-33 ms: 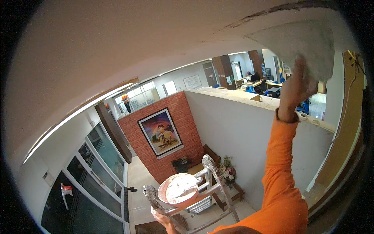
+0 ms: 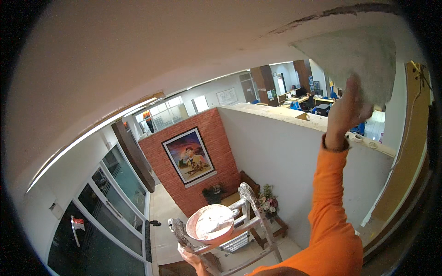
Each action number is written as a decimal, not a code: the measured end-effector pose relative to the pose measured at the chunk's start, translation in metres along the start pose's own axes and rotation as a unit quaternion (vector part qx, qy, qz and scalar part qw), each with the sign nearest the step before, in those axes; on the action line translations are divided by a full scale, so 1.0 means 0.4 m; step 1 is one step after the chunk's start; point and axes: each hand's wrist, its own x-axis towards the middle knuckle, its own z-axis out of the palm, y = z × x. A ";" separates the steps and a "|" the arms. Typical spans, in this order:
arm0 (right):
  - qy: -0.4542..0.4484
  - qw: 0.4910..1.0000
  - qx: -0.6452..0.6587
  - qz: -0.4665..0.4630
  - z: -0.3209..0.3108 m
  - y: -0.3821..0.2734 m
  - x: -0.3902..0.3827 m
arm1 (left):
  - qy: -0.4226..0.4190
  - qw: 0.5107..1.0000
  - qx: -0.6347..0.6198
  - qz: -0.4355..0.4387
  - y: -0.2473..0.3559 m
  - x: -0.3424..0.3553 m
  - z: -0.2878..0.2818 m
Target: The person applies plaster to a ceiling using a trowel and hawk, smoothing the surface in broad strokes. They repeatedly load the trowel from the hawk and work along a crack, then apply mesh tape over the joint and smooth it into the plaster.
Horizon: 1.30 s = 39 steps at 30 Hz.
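Note:
My right hand (image 2: pixel 346 109) is raised at the upper right, closed on a wide, thin, grey-white putty knife (image 2: pixel 361 50). Its broad blade lies up against the ceiling (image 2: pixel 184 41), just below a dark, ragged crack (image 2: pixel 334 12). At the bottom, my left hand (image 2: pixel 192 258) grips the side rail of a paint-spattered stepladder (image 2: pixel 258 223); part of its fingers is hidden. On the ladder's top rests a round bowl (image 2: pixel 212 240) of white filler paste (image 2: pixel 209 221), with a smeared tool handle reaching over its right rim.
Below stand a white partition wall (image 2: pixel 276 142) and a red brick-patterned wall (image 2: pixel 156 152) with a framed picture (image 2: pixel 189 155). Glass doors (image 2: pixel 110 202) are at left. Flowers (image 2: pixel 268 202) stand beside a wooden bench (image 2: pixel 276 227). Office desks lie beyond; a person in orange (image 2: pixel 148 120) is far off.
My right wrist has shifted very slightly left and down, and the putty knife's blade has tilted a little. My left hand, the ladder and the bowl stay in place.

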 end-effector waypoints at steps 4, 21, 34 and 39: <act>-0.162 0.961 0.016 -0.224 -0.058 -0.051 -0.051 | -0.031 0.999 0.018 -0.010 0.065 -0.016 0.021; -0.362 0.829 -0.021 -0.427 0.091 -0.077 -0.065 | -0.021 0.999 -0.028 -0.004 0.035 0.005 0.020; -0.088 0.923 -0.158 -0.338 -0.127 -0.228 0.192 | -0.011 1.000 0.004 -0.002 -0.015 0.008 0.008; -0.128 0.923 -0.113 -0.344 -0.263 -0.161 0.155 | -0.017 0.995 -0.083 -0.044 -0.069 -0.004 0.011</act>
